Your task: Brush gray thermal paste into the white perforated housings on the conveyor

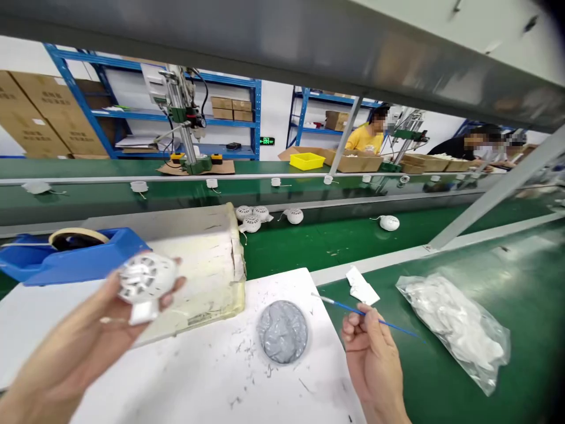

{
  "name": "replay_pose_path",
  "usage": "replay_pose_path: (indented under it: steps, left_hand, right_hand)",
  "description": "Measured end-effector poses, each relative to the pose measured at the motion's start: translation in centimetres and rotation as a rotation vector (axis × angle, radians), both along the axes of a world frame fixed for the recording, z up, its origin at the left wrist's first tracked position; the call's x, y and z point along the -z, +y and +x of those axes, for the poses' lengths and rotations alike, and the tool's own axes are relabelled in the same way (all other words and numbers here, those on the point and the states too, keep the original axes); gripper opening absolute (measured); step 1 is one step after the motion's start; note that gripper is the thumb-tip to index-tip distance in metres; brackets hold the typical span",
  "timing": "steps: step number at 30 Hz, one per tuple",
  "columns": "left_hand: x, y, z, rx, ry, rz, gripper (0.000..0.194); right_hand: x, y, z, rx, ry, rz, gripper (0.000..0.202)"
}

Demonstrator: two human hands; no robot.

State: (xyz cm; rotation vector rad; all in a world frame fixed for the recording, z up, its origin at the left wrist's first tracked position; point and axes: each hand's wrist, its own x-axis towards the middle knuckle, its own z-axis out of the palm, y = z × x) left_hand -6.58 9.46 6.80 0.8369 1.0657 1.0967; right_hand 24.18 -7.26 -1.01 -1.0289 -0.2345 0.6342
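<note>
The green bench [441, 388] spans the view, with a white sheet [189, 377] laid over its near part. Behind the sheet runs a green strip [318, 253] bearing 5 white vented housings [389, 223]: 3 clustered, 1 just beside them, 1 well apart to the right. A pale board [198, 235] with yellowed, worn edges lies at the left, next to a blue tape dispenser [97, 256]. A clear bag [463, 330] of white pieces rests on the bench at the right.

The left hand [83, 335] is raised over the sheet, its fingers closed around the rim of another vented housing [152, 277] – slotted face up, stem toward the wearer, a pale lead hanging beside it. Between the hands sits a round patch of grey paste [282, 331], apparently in a shallow dish. The right hand [377, 359] pinches a thin blue brush [342, 305] between thumb and fingers, its pale end pointing left toward the paste but apart from it. A white scrap [362, 287] lies just behind the brush.

The step in hand looks like holding housing and brush at the ready – both lifted, neither touching the paste. Any move between them would call for a steady left grip and a light, controlled right pinch
</note>
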Motion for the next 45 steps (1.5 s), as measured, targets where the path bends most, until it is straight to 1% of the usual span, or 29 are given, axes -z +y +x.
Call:
replay_pose_path:
  steps: [2, 4, 5, 6, 8, 12, 13, 14, 16, 19, 21, 23, 24, 26, 27, 28, 30, 31, 33, 35, 36, 38, 40, 42, 45]
  left_hand:
    - [1.4, -1.8, 2.8, 0.195, -0.163, -0.104, 0.040]
    - [2.5, -3.6, 5.2, 0.322, -0.270, -0.197, 0.043]
    - [2.8, -4.3, 6.3, 0.369, -0.303, -0.237, 0.045]
    - [3.0, -5.1, 7.3, 0.410, -0.331, -0.272, 0.046]
    - [3.1, -6.2, 9.0, 0.482, -0.381, -0.312, 0.048]
    - [2.9, -7.4, 11.2, 0.545, -0.469, -0.355, 0.047]
    - [2.9, -7.5, 11.5, 0.548, -0.488, -0.360, 0.046]
    - [3.0, -7.5, 11.7, 0.550, -0.504, -0.361, 0.046]
    - [3.3, -7.6, 12.0, 0.559, -0.517, -0.351, 0.046]
    - [3.6, -7.8, 12.2, 0.570, -0.523, -0.339, 0.047]
    - [3.7, -8.0, 12.5, 0.563, -0.527, -0.331, 0.046]
    - [3.7, -8.3, 12.8, 0.555, -0.528, -0.328, 0.045]
    - [3.7, -8.4, 13.0, 0.551, -0.529, -0.327, 0.044]
    - [3.8, -8.6, 13.5, 0.544, -0.531, -0.336, 0.043]
    - [3.8, -8.7, 13.7, 0.538, -0.534, -0.345, 0.042]
    - [3.9, -8.9, 14.0, 0.532, -0.538, -0.352, 0.041]
    - [3.9, -9.3, 14.6, 0.531, -0.553, -0.352, 0.038]
    - [4.0, -9.5, 14.8, 0.536, -0.563, -0.343, 0.035]
    - [4.0, -10.0, 15.2, 0.543, -0.576, -0.310, 0.033]
    - [3.9, -10.5, 15.3, 0.537, -0.571, -0.271, 0.032]
    - [3.8, -10.7, 15.3, 0.533, -0.561, -0.253, 0.031]
    - [3.7, -11.1, 15.2, 0.538, -0.530, -0.229, 0.030]
    - [3.5, -11.3, 15.0, 0.557, -0.498, -0.224, 0.029]
    - [3.2, -11.2, 14.7, 0.572, -0.487, -0.239, 0.032]
    - [3.1, -10.4, 13.7, 0.574, -0.493, -0.282, 0.036]
  right_hand:
    - [0.2, 0.0, 0.8, 0.045, -0.167, 0.043, 0.026]
    - [0.6, 0.1, 2.3, 0.125, -0.465, 0.001, 0.025]
    - [0.9, 0.2, 3.4, 0.163, -0.621, -0.057, 0.025]
    - [1.2, 0.3, 4.5, 0.186, -0.775, -0.157, 0.026]
    - [1.8, 0.5, 7.0, 0.162, -0.893, -0.279, 0.028]
    - [3.4, 0.8, 11.9, 0.044, -1.026, -0.445, 0.043]
    - [4.0, 0.9, 12.9, 0.005, -1.173, -0.556, 0.045]
    - [4.6, 1.0, 13.9, -0.015, -1.285, -0.627, 0.045]
    - [5.7, 1.2, 15.3, -0.066, -1.367, -0.665, 0.045]
    - [6.6, 1.3, 16.1, -0.085, -1.369, -0.644, 0.043]
    - [6.3, 1.4, 15.4, -0.050, -1.344, -0.648, 0.042]
    - [5.1, 1.4, 13.6, 0.032, -1.229, -0.622, 0.040]
    - [4.2, 1.4, 12.1, 0.087, -1.129, -0.580, 0.037]
    - [2.0, 1.3, 8.5, 0.194, -0.895, -0.379, 0.034]
    - [0.8, 1.2, 6.5, 0.216, -0.813, -0.249, 0.032]
    - [-0.3, 1.2, 4.4, 0.217, -0.775, -0.142, 0.029]
    - [-1.9, 1.1, 0.7, 0.206, -0.812, -0.014, 0.022]
    - [-2.4, 1.1, -0.8, 0.167, -0.853, 0.061, 0.019]
    - [-2.8, 1.2, -2.8, 0.064, -0.973, 0.174, 0.017]
    - [-2.4, 1.6, -3.6, -0.016, -1.079, 0.234, 0.018]
    - [-2.2, 1.9, -3.6, -0.038, -1.112, 0.237, 0.018]
    - [-1.7, 2.6, -3.2, -0.055, -1.110, 0.198, 0.016]
    - [-1.4, 3.3, -2.5, -0.051, -1.057, 0.143, 0.013]
    - [-1.6, 3.9, -1.8, -0.012, -0.993, 0.112, 0.014]
    - [-2.2, 4.4, -0.6, 0.130, -0.905, 0.108, 0.017]
